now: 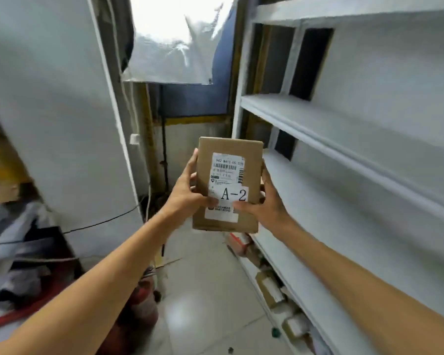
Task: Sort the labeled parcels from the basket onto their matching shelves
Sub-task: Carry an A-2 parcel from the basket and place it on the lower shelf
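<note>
A brown cardboard parcel (251, 155) is held upright in front of me at the middle of the view. It carries a white shipping label with a barcode and a white sticker reading "A-2". My left hand (187, 188) grips its left edge with the thumb on the label. My right hand (267, 203) grips its right edge, thumb on the sticker's lower corner. White shelves (344, 139) rise at the right, and the tiers beside the parcel are bare. The basket is out of view.
Several small parcels (272, 290) lie on the lowest shelf at the bottom right. A white panel (62, 111) stands at the left, with clutter and bags (23, 265) at its foot. A narrow tiled floor strip (203, 290) runs between them. A plastic sheet (172, 47) hangs ahead.
</note>
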